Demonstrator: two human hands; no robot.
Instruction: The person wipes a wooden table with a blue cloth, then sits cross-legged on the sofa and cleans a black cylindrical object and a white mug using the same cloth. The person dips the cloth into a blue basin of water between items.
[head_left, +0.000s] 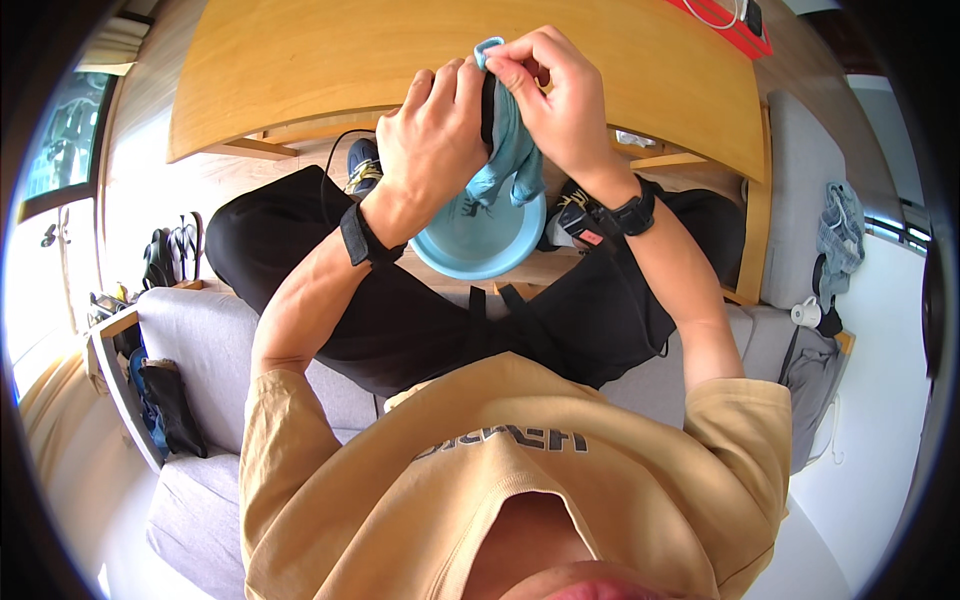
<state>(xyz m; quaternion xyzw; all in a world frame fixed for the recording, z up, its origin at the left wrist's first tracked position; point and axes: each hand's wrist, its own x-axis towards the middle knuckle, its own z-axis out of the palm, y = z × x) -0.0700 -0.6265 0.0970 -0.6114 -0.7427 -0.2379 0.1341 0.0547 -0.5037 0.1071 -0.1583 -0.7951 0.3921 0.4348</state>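
Note:
A light-blue cloth point(514, 150) with a dark strip along one side hangs bunched between my hands. My left hand point(435, 130) is closed, its fingers curled at the cloth's left side, back of the hand upward. My right hand point(555, 105) pinches the upper edge of the cloth between thumb and fingers, where a small pale-blue fold sticks up. The lower end of the cloth droops in lobes over a round light-blue basin point(480, 270), which stands on the floor between my legs. What kind of cloth item it is, I cannot make out.
A curved wooden table point(330, 65) lies just beyond my hands, with a red tray point(735, 28) at its far right. Shoes point(363, 165) stand beside the basin. Under me is a grey sofa point(195, 340); a white mug point(806, 311) sits at the right.

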